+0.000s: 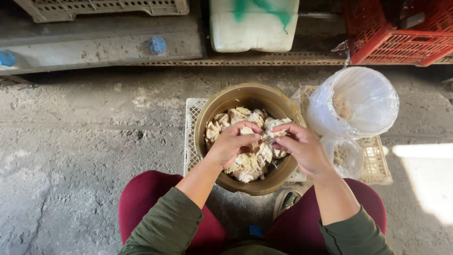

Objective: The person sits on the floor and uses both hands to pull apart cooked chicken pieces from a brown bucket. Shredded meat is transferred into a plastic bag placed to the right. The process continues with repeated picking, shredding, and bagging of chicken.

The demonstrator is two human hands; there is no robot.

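Both hands, left hand (232, 142) and right hand (302, 146), pinch one pale shred above the nearly full round olive-brown plastic basin (207, 108); the clear plastic-lined white bucket (373, 101) holds little.

A single head-worn camera looked almost straight down from above the seated person, close over the round olive-brown plastic basin (248, 97) that sat near the middle of the frame. The top of the picture faced away from the person, where a red plastic lattice crate (401, 45) lay beyond the basin to the upper right. The person's maroon-clad knees (141, 198) filled the bottom edge just below the basin, and bare grey concrete floor (71, 141) spread to its left.
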